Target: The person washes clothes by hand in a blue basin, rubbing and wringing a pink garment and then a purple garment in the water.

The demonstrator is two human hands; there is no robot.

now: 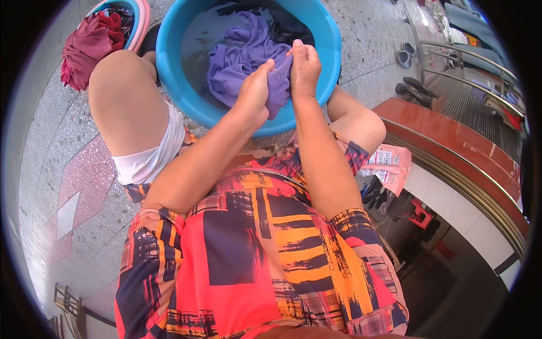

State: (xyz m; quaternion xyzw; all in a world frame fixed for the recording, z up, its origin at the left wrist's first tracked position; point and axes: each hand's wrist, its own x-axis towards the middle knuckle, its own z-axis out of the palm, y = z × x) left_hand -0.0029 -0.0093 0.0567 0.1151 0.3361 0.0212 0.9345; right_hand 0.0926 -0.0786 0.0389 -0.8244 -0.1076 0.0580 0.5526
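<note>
A purple knitted garment point(241, 68) lies bunched in a large blue plastic basin point(178, 80) between my knees. My left hand point(255, 91) grips its ribbed edge from the near left, thumb on top. On the right side, my right hand point(305, 68) is closed on the same ribbed part, close to the basin's right wall. Between the two hands the ribbed band is drawn up and hangs over the near side of the basin. Dark water and a black wet cloth point(292, 25) show behind the purple garment. The fingers beneath the fabric are hidden.
At the upper left, a pink and blue basin point(144, 25) holds a heap of dark red clothes point(93, 44). Shoes point(404, 57) stand on the terrazzo floor by a metal rail point(465, 46). A reddish-brown step edge point(444, 140) and a pink plastic bag point(391, 165) are at the right.
</note>
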